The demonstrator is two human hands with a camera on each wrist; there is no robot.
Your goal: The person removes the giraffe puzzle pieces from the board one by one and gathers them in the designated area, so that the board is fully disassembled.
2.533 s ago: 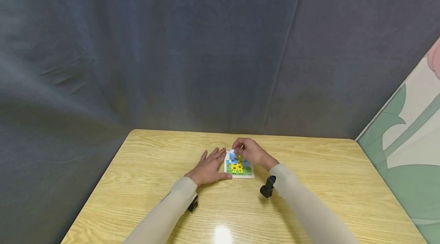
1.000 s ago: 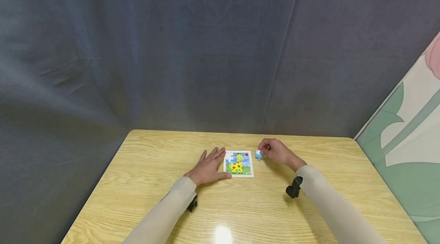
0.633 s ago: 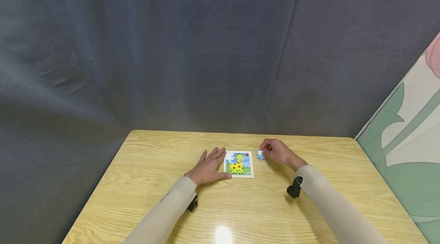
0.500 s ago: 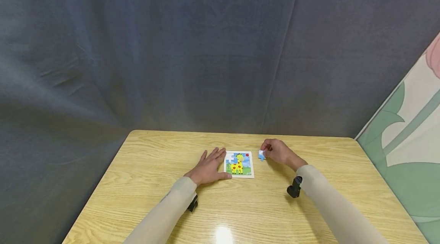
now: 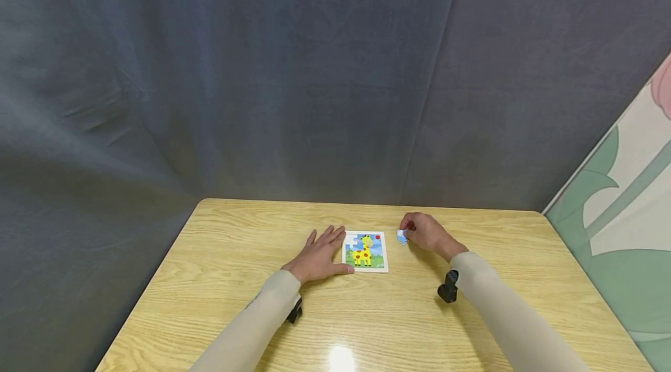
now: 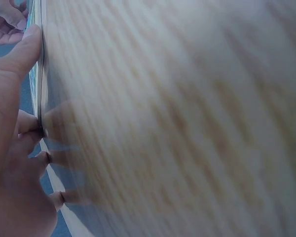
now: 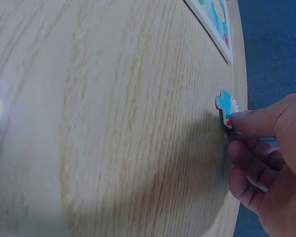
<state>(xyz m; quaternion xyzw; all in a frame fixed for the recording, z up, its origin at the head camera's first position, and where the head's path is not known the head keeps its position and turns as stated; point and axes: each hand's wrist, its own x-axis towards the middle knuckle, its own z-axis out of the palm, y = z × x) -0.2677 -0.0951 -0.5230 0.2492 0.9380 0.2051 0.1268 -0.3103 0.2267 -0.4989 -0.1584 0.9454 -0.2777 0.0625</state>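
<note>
On the table (image 5: 220, 255), the outspread left hand (image 5: 315, 259) touched the giraffe puzzle (image 5: 365, 252). Right of it, the right hand (image 5: 427, 234) pinched a piece (image 5: 401, 236).

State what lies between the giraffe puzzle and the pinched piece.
Bare wooden tabletop separates the giraffe puzzle from the puzzle piece in the head view.

1. The table (image 5: 225, 261) has a pale yellow, wood-grain top with rounded far corners.
2. The puzzle (image 5: 371, 270) lies flat on it, near the far edge, giraffe picture up, framed in white.
3. The left hand (image 5: 318, 257) is spread at the puzzle's left side, with fingertips on the tabletop.
4. The piece (image 5: 401, 236), pinched by the right hand (image 5: 426, 233), is right of the puzzle; whether it touches the table is unclear.
5. Glare (image 5: 341, 357) whitens the near part of the top.
</note>
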